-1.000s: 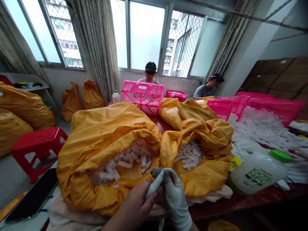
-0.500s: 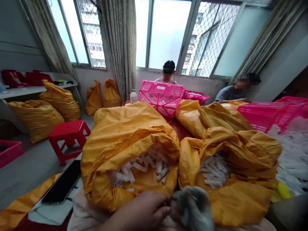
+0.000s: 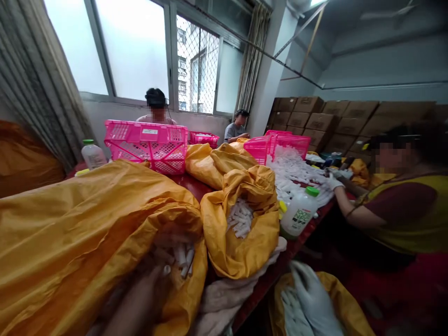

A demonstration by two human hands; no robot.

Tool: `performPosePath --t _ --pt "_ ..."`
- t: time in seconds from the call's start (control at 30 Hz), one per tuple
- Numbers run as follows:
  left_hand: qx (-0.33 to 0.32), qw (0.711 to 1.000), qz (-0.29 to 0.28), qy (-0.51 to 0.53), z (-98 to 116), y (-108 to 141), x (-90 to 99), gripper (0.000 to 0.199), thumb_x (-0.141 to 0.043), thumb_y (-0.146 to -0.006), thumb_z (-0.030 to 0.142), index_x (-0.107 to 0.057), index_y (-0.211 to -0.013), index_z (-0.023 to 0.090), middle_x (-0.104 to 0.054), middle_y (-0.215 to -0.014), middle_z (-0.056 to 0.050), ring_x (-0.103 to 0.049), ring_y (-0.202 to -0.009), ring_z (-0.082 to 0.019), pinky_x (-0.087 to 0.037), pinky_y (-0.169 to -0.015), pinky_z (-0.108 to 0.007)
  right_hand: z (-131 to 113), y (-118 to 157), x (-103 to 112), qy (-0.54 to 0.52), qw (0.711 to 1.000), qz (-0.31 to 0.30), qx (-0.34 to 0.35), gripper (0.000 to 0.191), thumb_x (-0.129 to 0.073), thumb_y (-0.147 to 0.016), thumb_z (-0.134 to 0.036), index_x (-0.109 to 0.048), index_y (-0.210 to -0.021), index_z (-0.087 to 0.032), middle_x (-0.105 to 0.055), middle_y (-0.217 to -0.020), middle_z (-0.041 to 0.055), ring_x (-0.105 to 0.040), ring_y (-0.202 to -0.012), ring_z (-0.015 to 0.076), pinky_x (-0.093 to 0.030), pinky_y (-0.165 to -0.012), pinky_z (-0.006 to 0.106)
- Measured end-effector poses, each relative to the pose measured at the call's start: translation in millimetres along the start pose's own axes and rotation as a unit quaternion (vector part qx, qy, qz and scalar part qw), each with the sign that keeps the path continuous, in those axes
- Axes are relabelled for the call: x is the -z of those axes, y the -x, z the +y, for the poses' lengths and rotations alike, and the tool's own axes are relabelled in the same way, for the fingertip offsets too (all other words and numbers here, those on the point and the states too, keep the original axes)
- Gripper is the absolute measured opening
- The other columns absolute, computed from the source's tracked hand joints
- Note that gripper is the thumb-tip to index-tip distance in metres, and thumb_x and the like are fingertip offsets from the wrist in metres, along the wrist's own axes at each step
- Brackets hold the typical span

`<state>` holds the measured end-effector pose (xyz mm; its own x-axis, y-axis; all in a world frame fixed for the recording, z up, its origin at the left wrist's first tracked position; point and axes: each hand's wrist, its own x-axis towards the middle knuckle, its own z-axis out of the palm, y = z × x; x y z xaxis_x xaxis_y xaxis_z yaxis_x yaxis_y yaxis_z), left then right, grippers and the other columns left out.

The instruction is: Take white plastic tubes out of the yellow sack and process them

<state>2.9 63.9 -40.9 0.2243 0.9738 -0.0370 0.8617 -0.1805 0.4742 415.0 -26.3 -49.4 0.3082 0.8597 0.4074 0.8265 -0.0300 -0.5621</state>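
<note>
My bare left hand (image 3: 147,280) reaches down into the mouth of a yellow woven sack (image 3: 87,224), blurred among white tubes (image 3: 184,256). The sack's folds hide most of my fingers. My gloved right hand (image 3: 313,296) is low at the lower right, with its white fingers spread above a yellow sack (image 3: 336,303) below the table edge. What lies beneath those fingers is hard to make out. A second yellow sack (image 3: 241,238) stands open on the table, filled with more white tubes (image 3: 240,219).
A red table edge (image 3: 269,275) runs towards a seated co-worker, whose gloved hands (image 3: 334,179) touch a heap of white tubes (image 3: 292,172). Pink plastic crates (image 3: 147,144), a plastic bottle (image 3: 299,212), further people and stacked cardboard boxes (image 3: 350,116) stand beyond.
My view has swung right. My left hand has gone down into the sack, and my right hand has dropped to the lower right, no longer showing the white tube it held.
</note>
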Motion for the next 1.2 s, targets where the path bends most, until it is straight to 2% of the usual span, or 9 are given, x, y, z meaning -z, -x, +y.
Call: performPosePath --t 0.13,0.27,0.43,0.6,0.77,0.87,1.0,1.1,1.2 --pt "-0.017 0.990 0.054 0.126 18 17 2.5 0.046 -0.036 -0.087 0.043 -0.053 -0.121 0.017 -0.059 -0.125 -0.011 -0.055 -0.116 -0.023 -0.043 -0.100 -0.033 -79 -107 -49 0.074 0.979 -0.166 0.093 0.025 -0.046 -0.084 -0.027 -0.065 -0.099 -0.020 -0.061 -0.116 0.0102 -0.054 -0.111 0.0228 -0.040 -0.096 0.033" --pt "-0.039 0.978 0.052 0.196 46 38 0.2 0.042 -0.042 -0.087 0.044 -0.056 -0.117 0.019 -0.062 -0.122 -0.008 -0.058 -0.112 -0.022 -0.046 -0.096 -0.030 -99 -159 -86 0.112 0.949 -0.279 0.100 0.007 -0.065 -0.066 -0.015 -0.068 -0.069 -0.010 -0.067 -0.091 0.0217 -0.058 -0.100 0.0343 -0.041 -0.091 0.043" --pt "-0.013 0.972 0.021 0.236 76 52 -1.0 0.044 -0.046 -0.086 0.042 -0.056 -0.122 0.018 -0.064 -0.119 -0.009 -0.060 -0.107 -0.022 -0.047 -0.094 -0.029 -101 -133 -64 -0.061 0.907 -0.396 0.132 0.034 -0.046 -0.088 -0.037 -0.062 -0.110 -0.016 -0.068 -0.097 0.0092 -0.062 -0.084 0.0189 -0.049 -0.076 0.031" --pt "-0.051 0.968 -0.014 0.245 107 48 5.0 0.036 -0.046 -0.088 0.039 -0.057 -0.119 0.022 -0.065 -0.116 -0.005 -0.060 -0.105 -0.019 -0.046 -0.092 -0.024 -127 -84 -38 -0.423 0.775 -0.469 -0.011 0.039 -0.055 -0.081 -0.049 -0.061 -0.103 -0.018 -0.065 -0.085 0.0034 -0.057 -0.063 0.0111 -0.048 -0.059 0.024" --pt "-0.079 0.967 -0.067 0.234 117 40 7.4 0.027 -0.045 -0.090 0.032 -0.058 -0.111 0.023 -0.066 -0.107 -0.002 -0.060 -0.098 -0.016 -0.045 -0.085 -0.021 -156 -72 -37 -0.327 0.816 -0.459 0.125 0.017 -0.054 -0.086 -0.031 -0.063 -0.084 -0.017 -0.062 -0.080 0.0023 -0.058 -0.074 0.0125 -0.048 -0.070 0.023" --pt "-0.072 0.957 -0.085 0.269 111 38 7.8 0.030 -0.043 -0.091 0.033 -0.056 -0.115 0.022 -0.065 -0.108 -0.003 -0.059 -0.099 -0.016 -0.045 -0.087 -0.022 -168 -73 -32 -0.275 0.848 -0.404 0.207 0.021 -0.049 -0.089 -0.028 -0.063 -0.100 -0.017 -0.065 -0.095 0.0060 -0.060 -0.089 0.0153 -0.047 -0.083 0.025" --pt "-0.069 0.966 -0.092 0.231 99 44 12.9 0.030 -0.046 -0.090 0.036 -0.059 -0.113 0.023 -0.066 -0.110 -0.002 -0.060 -0.099 -0.017 -0.044 -0.085 -0.022 -169 -77 -19 -0.198 0.790 -0.499 0.296 0.035 -0.049 -0.089 -0.033 -0.057 -0.121 -0.023 -0.066 -0.111 0.0065 -0.063 -0.098 0.0189 -0.048 -0.086 0.027" --pt "-0.057 0.970 -0.074 0.227 94 52 16.9 0.031 -0.045 -0.089 0.039 -0.060 -0.111 0.023 -0.066 -0.110 -0.002 -0.059 -0.099 -0.018 -0.044 -0.085 -0.022 -162 -76 -20 -0.263 0.780 -0.505 0.259 0.031 -0.051 -0.089 -0.031 -0.057 -0.118 -0.026 -0.069 -0.100 0.0040 -0.066 -0.088 0.0170 -0.050 -0.079 0.027" --pt "-0.049 0.959 -0.051 0.275 93 57 16.4 0.035 -0.041 -0.091 0.041 -0.057 -0.115 0.021 -0.065 -0.111 -0.003 -0.059 -0.099 -0.017 -0.044 -0.086 -0.022 -168 -64 -36 -0.546 0.735 -0.391 0.095 0.024 -0.051 -0.089 -0.029 -0.050 -0.113 -0.032 -0.066 -0.074 -0.0045 -0.065 -0.069 0.0130 -0.052 -0.076 0.032"
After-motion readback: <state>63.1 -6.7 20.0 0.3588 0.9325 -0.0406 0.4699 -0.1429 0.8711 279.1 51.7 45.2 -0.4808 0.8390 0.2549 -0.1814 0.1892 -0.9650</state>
